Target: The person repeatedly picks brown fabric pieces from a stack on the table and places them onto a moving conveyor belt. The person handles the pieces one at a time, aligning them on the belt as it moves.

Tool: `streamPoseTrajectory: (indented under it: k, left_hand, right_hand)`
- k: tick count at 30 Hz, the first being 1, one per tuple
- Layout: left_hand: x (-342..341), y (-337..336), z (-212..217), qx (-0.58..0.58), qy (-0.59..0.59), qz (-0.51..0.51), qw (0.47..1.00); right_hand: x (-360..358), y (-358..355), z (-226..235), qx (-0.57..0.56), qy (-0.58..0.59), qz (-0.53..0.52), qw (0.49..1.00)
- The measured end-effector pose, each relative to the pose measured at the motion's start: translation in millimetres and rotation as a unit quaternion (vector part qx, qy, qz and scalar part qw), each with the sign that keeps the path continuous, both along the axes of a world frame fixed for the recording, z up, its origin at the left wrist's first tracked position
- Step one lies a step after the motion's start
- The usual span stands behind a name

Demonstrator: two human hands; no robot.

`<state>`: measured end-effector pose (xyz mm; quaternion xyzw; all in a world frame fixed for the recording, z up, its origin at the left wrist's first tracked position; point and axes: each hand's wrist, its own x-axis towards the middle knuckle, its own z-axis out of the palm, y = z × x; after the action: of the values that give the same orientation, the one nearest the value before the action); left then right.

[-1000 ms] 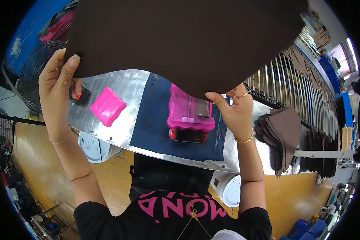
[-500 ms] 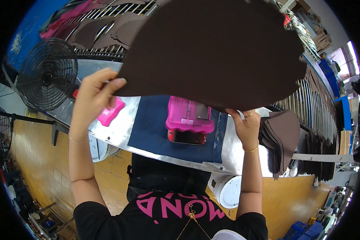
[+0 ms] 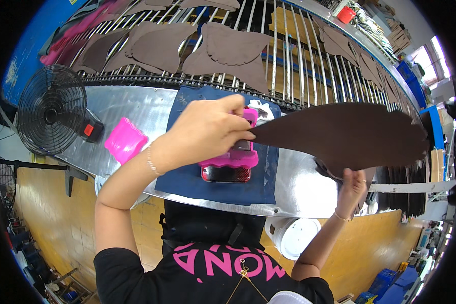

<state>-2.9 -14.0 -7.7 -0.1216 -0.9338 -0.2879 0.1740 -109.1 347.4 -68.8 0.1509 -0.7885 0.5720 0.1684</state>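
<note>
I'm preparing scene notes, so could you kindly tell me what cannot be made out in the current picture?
All in the head view:
Pink case: its middle, hidden behind the left hand.
Brown stack, right: mostly behind the held brown piece.
White bucket, left: partly behind the left forearm.
Blue bins, lower right: contents too small.

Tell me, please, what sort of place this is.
Probably a factory workshop: flat, curved-edged, dark-brown sheets lie on a long rack of silvery metal bars, beyond a shiny metal worktable with a round, black, wire-caged fan at one end.

I count two hands (image 3: 202, 129) (image 3: 353, 187) (one pair), one raised sheet (image 3: 347, 133), one mat (image 3: 263, 180).
</note>
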Motion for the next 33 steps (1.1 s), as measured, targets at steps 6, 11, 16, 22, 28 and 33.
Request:
streamPoseTrajectory:
  k: [6, 11, 16, 22, 28, 33]
  left_hand:
    - [-41, 35, -1, 0.003, 0.042, -0.131, 0.991]
    - [-87, 42, 56, 0.135, 0.040, -0.164, 0.976]
    - [-133, 36, 108, 0.230, 0.066, -0.119, 0.964]
    - [-204, -58, 134, 0.265, -0.277, -0.459, 0.801]
    - [-204, -81, -15, 0.485, -0.049, 0.103, 0.867]
    - [-224, -125, -106, 0.551, -0.051, 0.205, 0.807]
  right_hand:
    - [-6, 78, 50, -0.027, 0.031, -0.041, 0.998]
    - [-11, 74, 87, -0.053, 0.023, -0.026, 0.998]
    - [-37, 56, 98, 0.014, 0.031, -0.035, 0.999]
    - [-59, 24, 99, 0.047, 0.062, -0.057, 0.995]
    - [-64, 103, 41, 0.191, -0.002, -0.205, 0.960]
    - [-33, 182, -28, 0.332, -0.067, -0.319, 0.885]
